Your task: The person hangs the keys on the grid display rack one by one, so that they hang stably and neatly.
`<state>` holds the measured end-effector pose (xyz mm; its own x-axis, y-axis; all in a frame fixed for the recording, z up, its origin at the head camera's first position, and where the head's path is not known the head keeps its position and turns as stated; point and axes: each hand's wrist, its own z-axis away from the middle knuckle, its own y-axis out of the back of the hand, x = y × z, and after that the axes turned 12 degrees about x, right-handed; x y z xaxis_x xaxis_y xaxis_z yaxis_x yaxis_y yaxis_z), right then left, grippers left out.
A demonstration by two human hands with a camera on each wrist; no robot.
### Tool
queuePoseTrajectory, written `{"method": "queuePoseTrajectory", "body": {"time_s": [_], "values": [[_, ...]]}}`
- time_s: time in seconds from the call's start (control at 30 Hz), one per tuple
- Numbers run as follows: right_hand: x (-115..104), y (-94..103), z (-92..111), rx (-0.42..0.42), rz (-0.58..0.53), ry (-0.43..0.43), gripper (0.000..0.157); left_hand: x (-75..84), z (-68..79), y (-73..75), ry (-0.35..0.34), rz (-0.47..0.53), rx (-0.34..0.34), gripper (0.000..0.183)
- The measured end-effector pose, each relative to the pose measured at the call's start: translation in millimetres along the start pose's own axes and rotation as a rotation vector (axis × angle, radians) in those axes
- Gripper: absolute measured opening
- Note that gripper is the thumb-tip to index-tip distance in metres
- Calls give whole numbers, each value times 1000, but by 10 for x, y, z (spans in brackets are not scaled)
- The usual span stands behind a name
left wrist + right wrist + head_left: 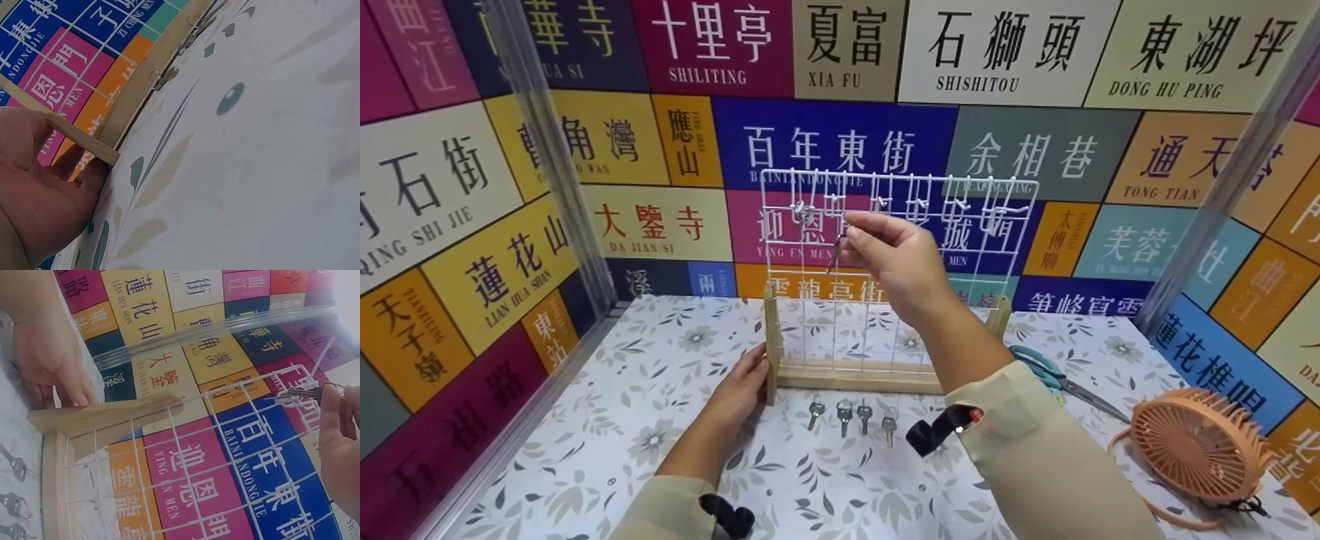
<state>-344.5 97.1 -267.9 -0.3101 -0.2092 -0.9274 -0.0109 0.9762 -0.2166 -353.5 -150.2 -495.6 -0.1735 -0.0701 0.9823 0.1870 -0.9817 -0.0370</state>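
Note:
My right hand [904, 262] pinches a dark key [837, 253] between thumb and fingertips, raised before the upper part of a white wire grid rack [900, 178]. In the right wrist view, the key [315, 392] lies close by a wire hook [304, 377] near the grid's top. My left hand [739, 386] rests its fingers against the outer side of the rack's wooden end piece [84, 140], low by the table. Several keys [844, 418] with rings lie in a row on the table in front of the wooden base [855, 381].
Several wire hooks [917, 206] line the grid's upper part. Behind its right end lie teal-handled scissors [1072, 386]. An orange fan [1200, 446] stands at the right. The table [660, 337] has a leaf-patterned cover, with a lettered wall [840, 142] behind it.

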Motion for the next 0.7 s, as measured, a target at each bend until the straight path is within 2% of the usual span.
{"method": "queuePoseTrajectory", "body": {"time_s": [0.13,0.43,0.7], "values": [[-26,-73,-30,35,-57,-1,27,8,-5,4,33,-2,2,46],[-6,-215,-62,97,-159,-47,27,8,-3,4,32,-12,23,45],[-6,-323,-110,143,-227,-59,25,-3,-21,12,5,4,5,46]]}}
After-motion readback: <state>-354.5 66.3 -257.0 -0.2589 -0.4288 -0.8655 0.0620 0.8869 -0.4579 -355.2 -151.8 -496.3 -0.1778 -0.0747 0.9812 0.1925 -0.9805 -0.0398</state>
